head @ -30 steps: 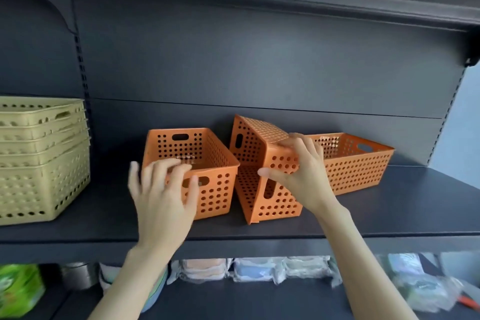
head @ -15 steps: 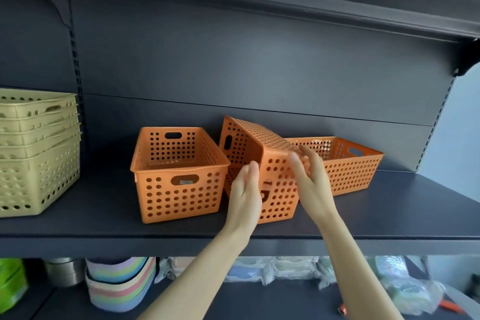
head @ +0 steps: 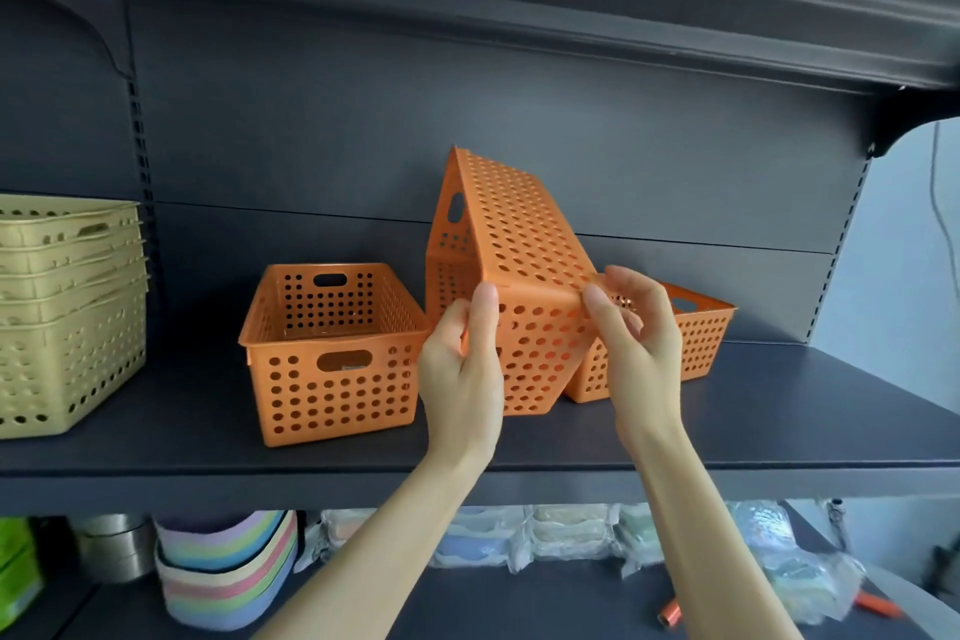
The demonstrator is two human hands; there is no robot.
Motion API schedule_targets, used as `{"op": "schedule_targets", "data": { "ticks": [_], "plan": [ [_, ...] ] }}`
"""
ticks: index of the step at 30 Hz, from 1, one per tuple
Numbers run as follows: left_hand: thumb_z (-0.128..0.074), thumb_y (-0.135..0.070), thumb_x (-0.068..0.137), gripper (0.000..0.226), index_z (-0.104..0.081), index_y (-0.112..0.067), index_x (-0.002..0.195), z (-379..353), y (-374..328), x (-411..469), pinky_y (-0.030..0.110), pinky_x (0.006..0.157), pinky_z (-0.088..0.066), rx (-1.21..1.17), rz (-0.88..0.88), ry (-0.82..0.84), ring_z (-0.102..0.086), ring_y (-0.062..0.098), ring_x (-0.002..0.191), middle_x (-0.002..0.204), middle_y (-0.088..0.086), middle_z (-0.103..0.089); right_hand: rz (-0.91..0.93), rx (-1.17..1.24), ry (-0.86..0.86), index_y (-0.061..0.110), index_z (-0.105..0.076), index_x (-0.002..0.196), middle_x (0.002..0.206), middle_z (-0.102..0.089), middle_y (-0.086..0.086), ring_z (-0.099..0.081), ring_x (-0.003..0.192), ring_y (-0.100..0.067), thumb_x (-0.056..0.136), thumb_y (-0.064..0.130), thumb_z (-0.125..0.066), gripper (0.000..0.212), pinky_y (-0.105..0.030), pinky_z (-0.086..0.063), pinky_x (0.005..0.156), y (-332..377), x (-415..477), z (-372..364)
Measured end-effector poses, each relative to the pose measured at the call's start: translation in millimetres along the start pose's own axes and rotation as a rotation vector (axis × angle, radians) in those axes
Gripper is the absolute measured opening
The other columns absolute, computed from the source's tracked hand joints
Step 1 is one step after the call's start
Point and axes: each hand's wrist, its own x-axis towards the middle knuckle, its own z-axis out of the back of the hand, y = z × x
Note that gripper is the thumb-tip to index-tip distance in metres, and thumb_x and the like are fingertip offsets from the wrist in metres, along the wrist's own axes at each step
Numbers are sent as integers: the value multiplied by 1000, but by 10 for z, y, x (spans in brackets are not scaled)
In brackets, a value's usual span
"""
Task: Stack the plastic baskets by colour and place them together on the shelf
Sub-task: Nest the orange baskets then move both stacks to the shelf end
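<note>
Both hands [head: 462, 369] [head: 636, 353] pinch tilted orange basket [head: 519, 244] (bare shelf [head: 779, 411] rightward).

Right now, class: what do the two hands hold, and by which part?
Both hands, left hand and right hand, grip the tilted orange basket at its near end.

Left orange basket [head: 332, 353]: upright on shelf [head: 779, 411].
Middle orange basket [head: 519, 286]: tipped up, held.
Right orange basket [head: 696, 348]: upright, behind.
Green baskets [head: 67, 312]: stacked, far left.
</note>
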Motion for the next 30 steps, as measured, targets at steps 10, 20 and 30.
{"op": "schedule_targets", "data": {
  "ticks": [10,20,30],
  "plan": [
    [-58,-57,77,65,-51,6,63,13,-366,257,46,59,-44,96,-272,51,-49,33,61,60,20,-51,35,192,137,22,-43,134,99,-70,27,-64,101,-1,80,24,-62,57,-16,-51,76,286,109,46],
    [-58,-61,78,53,-45,-18,49,736,-577,911,31,44,-37,720,-726,-18,-45,7,48,50,-13,-44,-133,248,444,27,-44,137,130,-61,4,-57,120,-14,80,45,-65,63,-46,-41,106,-101,265,-768],
    [-59,-53,80,34,-70,-21,77,1113,-197,1299,19,50,-37,1037,-776,55,-49,0,63,66,-13,-61,-349,80,604,42,-57,124,148,-33,17,-32,136,-5,71,71,-58,61,-43,-27,114,-646,359,-1226]
  ]
}}
